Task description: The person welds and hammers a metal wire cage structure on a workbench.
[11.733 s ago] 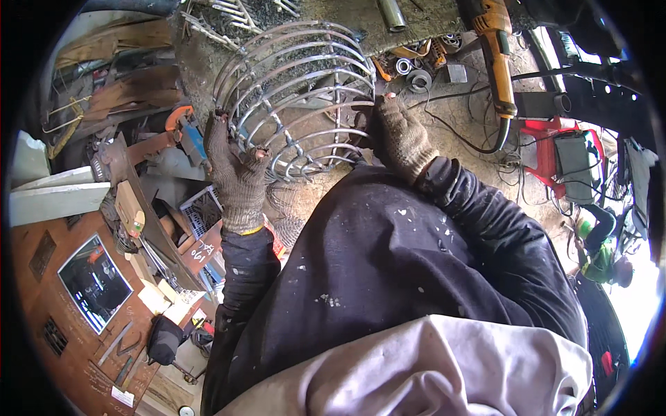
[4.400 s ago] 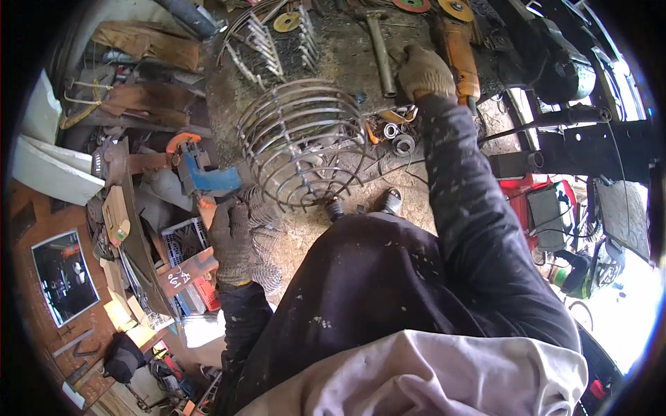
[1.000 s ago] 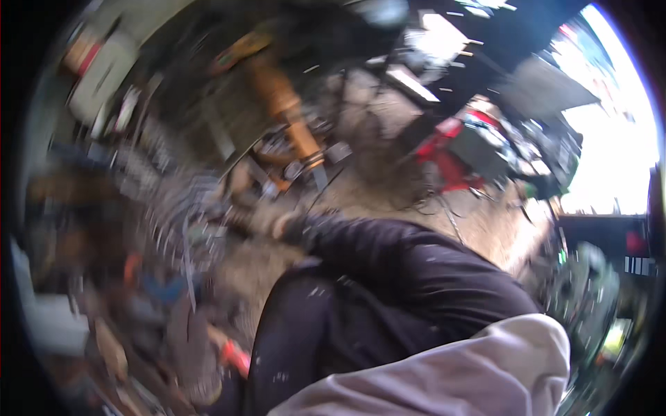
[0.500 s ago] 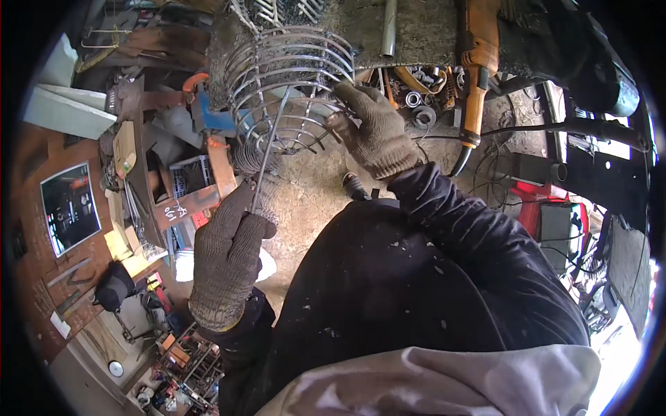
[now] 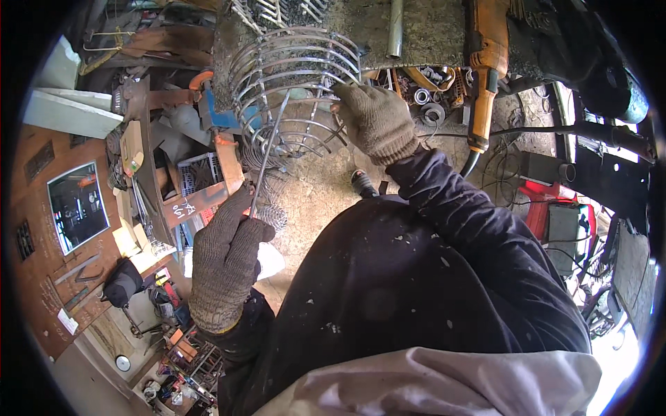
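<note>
Cage of bent metal rods sits at 11 o'clock on my feed. I have left hand, 8 o'clock, pinching a straight rod across its front; right hand, 1 o'clock, fingers curled on its edge. Orange power tool, 2 o'clock.

White hand-marked characters stand on the reddish-brown bar at left of centre; they run at a slant. Faint, pale handwriting covers the lower part of the brown panel at far left; it is too small to read. A white label sits near the same panel's lower edge; its print is illegible.
</note>
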